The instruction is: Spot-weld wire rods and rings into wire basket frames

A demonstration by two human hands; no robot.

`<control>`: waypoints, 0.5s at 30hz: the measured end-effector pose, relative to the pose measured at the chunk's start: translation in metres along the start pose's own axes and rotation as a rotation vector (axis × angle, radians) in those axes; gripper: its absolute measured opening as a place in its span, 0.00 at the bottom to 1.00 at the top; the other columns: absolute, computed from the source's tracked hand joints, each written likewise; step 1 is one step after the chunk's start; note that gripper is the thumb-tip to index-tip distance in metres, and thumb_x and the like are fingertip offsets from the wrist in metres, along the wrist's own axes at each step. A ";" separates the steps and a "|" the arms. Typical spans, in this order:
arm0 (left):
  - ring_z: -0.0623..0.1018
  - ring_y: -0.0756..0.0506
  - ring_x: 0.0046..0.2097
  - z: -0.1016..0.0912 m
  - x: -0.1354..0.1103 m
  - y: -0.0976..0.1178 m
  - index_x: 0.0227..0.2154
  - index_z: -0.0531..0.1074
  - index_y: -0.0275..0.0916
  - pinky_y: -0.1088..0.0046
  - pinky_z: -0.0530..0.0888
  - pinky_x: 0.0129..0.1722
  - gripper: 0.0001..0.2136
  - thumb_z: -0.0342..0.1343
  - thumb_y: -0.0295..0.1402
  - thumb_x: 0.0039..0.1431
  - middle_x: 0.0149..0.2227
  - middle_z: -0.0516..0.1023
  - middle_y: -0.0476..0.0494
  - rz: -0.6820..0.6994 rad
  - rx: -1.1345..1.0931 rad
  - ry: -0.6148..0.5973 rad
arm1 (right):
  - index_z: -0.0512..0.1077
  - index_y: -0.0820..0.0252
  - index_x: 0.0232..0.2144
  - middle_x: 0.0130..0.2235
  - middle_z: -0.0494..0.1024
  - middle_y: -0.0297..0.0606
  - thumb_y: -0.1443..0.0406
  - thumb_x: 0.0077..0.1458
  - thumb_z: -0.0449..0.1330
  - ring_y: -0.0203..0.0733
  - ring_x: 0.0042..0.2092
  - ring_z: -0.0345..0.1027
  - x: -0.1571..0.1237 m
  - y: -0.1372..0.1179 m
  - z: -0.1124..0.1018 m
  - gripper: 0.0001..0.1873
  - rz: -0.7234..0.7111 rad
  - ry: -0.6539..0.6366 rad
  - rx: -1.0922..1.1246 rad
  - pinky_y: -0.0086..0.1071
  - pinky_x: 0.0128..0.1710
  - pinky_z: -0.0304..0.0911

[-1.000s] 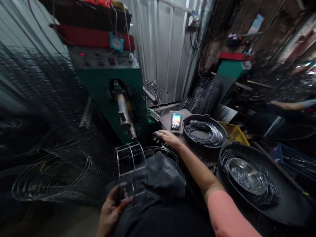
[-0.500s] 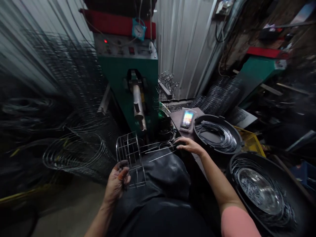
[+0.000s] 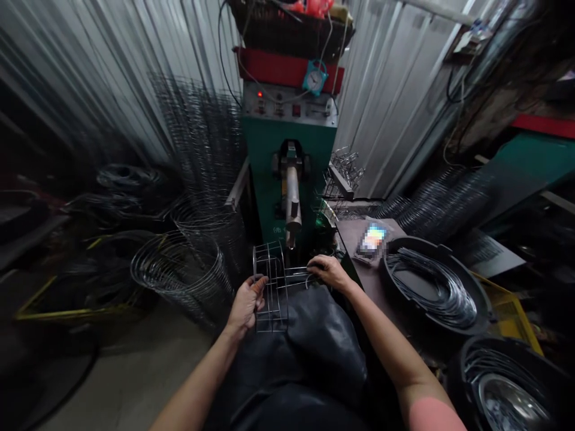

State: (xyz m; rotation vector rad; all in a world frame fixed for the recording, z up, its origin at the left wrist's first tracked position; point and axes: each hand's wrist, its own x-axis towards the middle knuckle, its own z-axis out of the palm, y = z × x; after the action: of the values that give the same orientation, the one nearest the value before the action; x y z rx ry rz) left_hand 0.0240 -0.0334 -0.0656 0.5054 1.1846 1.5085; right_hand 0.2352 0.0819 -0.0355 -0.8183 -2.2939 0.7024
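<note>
My left hand [image 3: 245, 304] is closed on the near-left rim of a round wire basket frame [image 3: 279, 308], held on its side above my dark apron [image 3: 323, 335]. To the right, my right hand [image 3: 329, 272] pinches thin straight metal wires [image 3: 296, 271], whose left ends reach the frame's right side. Whether the wires touch the frame I cannot tell. Just above and beyond the frame juts the metal arm [image 3: 292, 191] of a green spot-welding machine [image 3: 265, 173], with a small red light lit on its panel.
Nested wire baskets [image 3: 179, 275] stand at left, with a tall wire stack [image 3: 197, 131] behind. On the right, a side table [image 3: 354, 230] bears a phone [image 3: 374, 238] and a black round tray [image 3: 483, 299] of wire rings. A metal bowl [image 3: 487, 392] sits lower right.
My view has swung left, so the scene sits further right. The wires in my right hand have come closer to the basket frame, and the hands are nearer each other.
</note>
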 end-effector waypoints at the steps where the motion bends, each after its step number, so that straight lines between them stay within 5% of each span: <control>1: 0.52 0.58 0.14 0.002 0.004 0.001 0.31 0.64 0.38 0.81 0.49 0.12 0.20 0.65 0.41 0.37 0.13 0.55 0.63 -0.008 0.000 0.003 | 0.74 0.60 0.30 0.30 0.75 0.37 0.60 0.54 0.57 0.36 0.33 0.69 0.003 0.003 0.001 0.10 0.002 0.002 0.001 0.28 0.36 0.62; 15: 0.50 0.59 0.14 0.023 0.047 0.001 0.26 0.63 0.37 0.81 0.48 0.12 0.20 0.66 0.41 0.35 0.14 0.54 0.63 -0.119 -0.072 -0.022 | 0.74 0.59 0.29 0.30 0.75 0.37 0.58 0.54 0.56 0.37 0.33 0.69 0.029 0.042 -0.008 0.12 0.033 0.007 0.006 0.29 0.35 0.62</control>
State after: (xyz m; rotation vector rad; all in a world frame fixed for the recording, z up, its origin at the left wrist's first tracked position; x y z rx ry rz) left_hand 0.0276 0.0186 -0.0684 0.3951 1.1198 1.4346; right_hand 0.2377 0.1317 -0.0469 -0.8568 -2.2754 0.7199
